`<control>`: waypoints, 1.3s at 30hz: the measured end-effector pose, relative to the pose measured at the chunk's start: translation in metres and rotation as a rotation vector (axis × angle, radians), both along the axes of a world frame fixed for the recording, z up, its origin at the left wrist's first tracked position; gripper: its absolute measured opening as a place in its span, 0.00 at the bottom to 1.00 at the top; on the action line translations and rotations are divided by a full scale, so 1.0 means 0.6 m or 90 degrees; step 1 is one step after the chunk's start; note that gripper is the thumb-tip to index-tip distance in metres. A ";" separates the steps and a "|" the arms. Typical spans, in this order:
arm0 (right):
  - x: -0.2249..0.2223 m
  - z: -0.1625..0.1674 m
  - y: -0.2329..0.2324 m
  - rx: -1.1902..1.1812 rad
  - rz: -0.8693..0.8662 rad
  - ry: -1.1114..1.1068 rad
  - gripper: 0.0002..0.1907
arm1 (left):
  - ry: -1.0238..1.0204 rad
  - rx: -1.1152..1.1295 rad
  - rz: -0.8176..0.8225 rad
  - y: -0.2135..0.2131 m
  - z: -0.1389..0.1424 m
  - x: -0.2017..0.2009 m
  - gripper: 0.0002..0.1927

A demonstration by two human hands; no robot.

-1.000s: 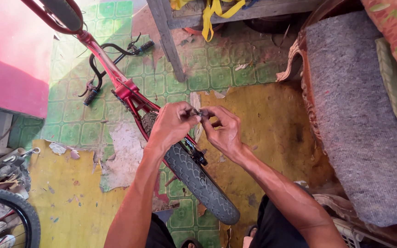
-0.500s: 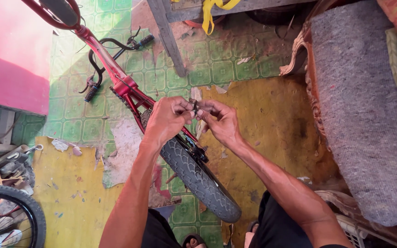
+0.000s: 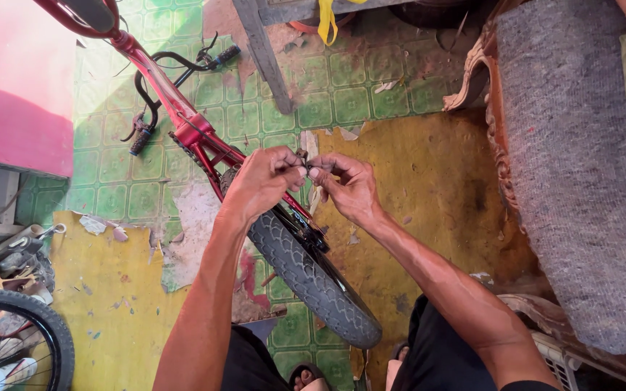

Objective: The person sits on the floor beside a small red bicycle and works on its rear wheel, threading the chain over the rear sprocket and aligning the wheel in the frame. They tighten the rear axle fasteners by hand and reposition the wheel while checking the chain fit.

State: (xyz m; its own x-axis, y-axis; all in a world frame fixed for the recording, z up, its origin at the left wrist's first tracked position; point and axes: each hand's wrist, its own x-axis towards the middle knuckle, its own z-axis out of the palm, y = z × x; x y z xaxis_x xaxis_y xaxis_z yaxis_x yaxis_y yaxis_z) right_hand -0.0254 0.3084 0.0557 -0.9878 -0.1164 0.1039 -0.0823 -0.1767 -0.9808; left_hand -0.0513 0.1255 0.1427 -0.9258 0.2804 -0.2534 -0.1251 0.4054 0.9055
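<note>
1. Compared with the earlier pictures, the two hands have stayed together above the wheel. Only the view has shifted a little, so the work on the small part seems to continue without a new step.
2. The left hand (image 3: 262, 181) is curled, with thumb and forefinger pressed together on a small dark metal part (image 3: 303, 161) that sits between both hands.
3. The right hand (image 3: 348, 187) meets it from the other side; its fingertips also pinch the same small part, and the other fingers are folded in. What kind of part it is, I cannot tell, it is too small.
4. Both forearms come up from the bottom of the picture and meet over the black knobby bicycle tyre (image 3: 311, 274).
5. This tyre belongs to a red bicycle frame (image 3: 182, 119) lying on the green patterned tile floor (image 3: 327, 94), with black handlebars (image 3: 155, 94) further away.
6. On the right stands a grey felt-covered seat (image 3: 574, 181); another black spoked wheel (image 3: 16, 340) is at the lower left.
</note>
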 end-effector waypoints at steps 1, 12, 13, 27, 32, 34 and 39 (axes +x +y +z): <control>0.000 0.000 0.000 0.000 0.001 0.013 0.08 | 0.004 -0.015 -0.004 0.000 0.000 -0.001 0.06; 0.002 0.013 0.002 -0.097 0.039 -0.097 0.09 | 0.058 -0.130 -0.016 0.008 0.030 0.004 0.07; 0.002 0.013 0.000 -0.092 0.036 -0.100 0.09 | 0.046 -0.129 -0.013 0.009 0.034 0.005 0.07; -0.002 -0.001 -0.006 -0.166 0.068 -0.099 0.07 | -0.025 -0.060 0.003 0.004 0.024 -0.002 0.06; -0.003 -0.002 -0.003 -0.109 0.067 -0.064 0.07 | 0.013 -0.068 -0.006 -0.002 0.011 -0.004 0.05; -0.003 -0.002 -0.002 -0.081 0.063 -0.046 0.07 | 0.040 -0.103 -0.015 -0.003 0.008 -0.004 0.05; -0.001 -0.005 -0.008 -0.026 0.032 0.006 0.07 | 0.062 -0.135 -0.013 -0.004 0.008 -0.003 0.07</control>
